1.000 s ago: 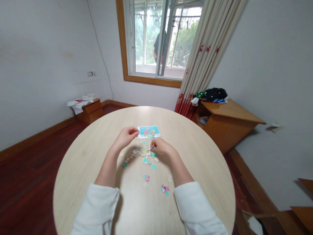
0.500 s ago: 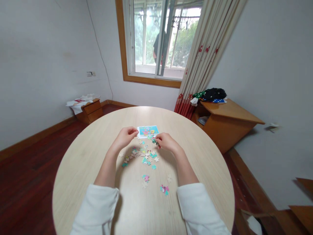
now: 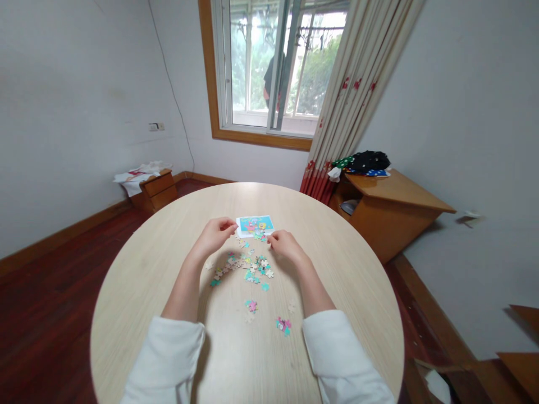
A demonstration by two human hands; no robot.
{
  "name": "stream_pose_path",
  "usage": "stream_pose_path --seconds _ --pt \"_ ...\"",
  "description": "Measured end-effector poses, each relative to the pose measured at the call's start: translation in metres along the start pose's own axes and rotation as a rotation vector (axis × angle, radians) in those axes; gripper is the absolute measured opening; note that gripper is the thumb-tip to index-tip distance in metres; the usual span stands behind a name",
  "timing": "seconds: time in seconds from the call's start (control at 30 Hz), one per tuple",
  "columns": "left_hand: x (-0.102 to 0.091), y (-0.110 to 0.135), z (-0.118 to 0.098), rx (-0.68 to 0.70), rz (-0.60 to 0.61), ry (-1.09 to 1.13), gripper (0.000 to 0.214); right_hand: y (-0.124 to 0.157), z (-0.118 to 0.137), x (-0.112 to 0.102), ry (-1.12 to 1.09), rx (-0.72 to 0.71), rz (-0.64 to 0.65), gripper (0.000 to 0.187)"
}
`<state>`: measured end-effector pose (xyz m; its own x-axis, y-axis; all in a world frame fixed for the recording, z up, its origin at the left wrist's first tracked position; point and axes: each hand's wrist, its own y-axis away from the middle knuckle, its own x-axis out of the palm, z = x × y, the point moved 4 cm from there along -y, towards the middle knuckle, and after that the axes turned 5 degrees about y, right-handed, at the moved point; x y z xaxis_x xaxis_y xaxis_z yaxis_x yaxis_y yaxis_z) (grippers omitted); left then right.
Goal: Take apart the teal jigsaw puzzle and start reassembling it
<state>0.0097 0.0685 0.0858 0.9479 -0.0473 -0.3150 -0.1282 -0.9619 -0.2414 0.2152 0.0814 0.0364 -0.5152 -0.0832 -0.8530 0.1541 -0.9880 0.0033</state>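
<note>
Head: curtain [image 3: 362, 84], desk [image 3: 400, 188] beyond puzzle pieces [image 3: 253, 275].

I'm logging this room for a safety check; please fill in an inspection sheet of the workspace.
Surface: round, light wood-toned table
Work items: loose puzzle pieces in groups, picture card lying beyond them
Clutter: clothes heaped on the desk at right
Hands: left hand at the card's left edge, touch unclear; right hand by the card's near right corner, grip unclear
Cables: thin cable running down the wall, left of the window
Surroundings: curtain right of the window, person outside
</note>
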Motion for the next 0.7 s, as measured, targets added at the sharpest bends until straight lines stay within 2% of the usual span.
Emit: stream_pose_path --seconds 0.07,0.13,0.3,0.47,0.7 --pt "0.000 0.000 0.000 -0.005 0.001 0.001 0.020 -0.002 -0.004 0.010 0.034 0.011 -0.087 0.033" --pt "0.000 0.000 0.000 -0.010 -0.002 0.002 0.019 -0.003 -0.004 0.022 0.109 -0.040 -0.109 0.035" --pt "0.001 -0.001 0.000 -0.005 0.000 0.009 0.023 -0.002 -0.001 0.050 0.283 -0.085 0.061 0.044" --pt "0.002 -0.001 -0.001 -0.012 -0.005 0.023 0.022 -0.001 0.003 0.049 0.339 -0.124 0.026 0.042" --pt "0.001 -0.001 -0.001 -0.028 -0.011 0.004 0.022 -0.002 0.002 0.044 0.273 -0.167 -0.062 0.036"
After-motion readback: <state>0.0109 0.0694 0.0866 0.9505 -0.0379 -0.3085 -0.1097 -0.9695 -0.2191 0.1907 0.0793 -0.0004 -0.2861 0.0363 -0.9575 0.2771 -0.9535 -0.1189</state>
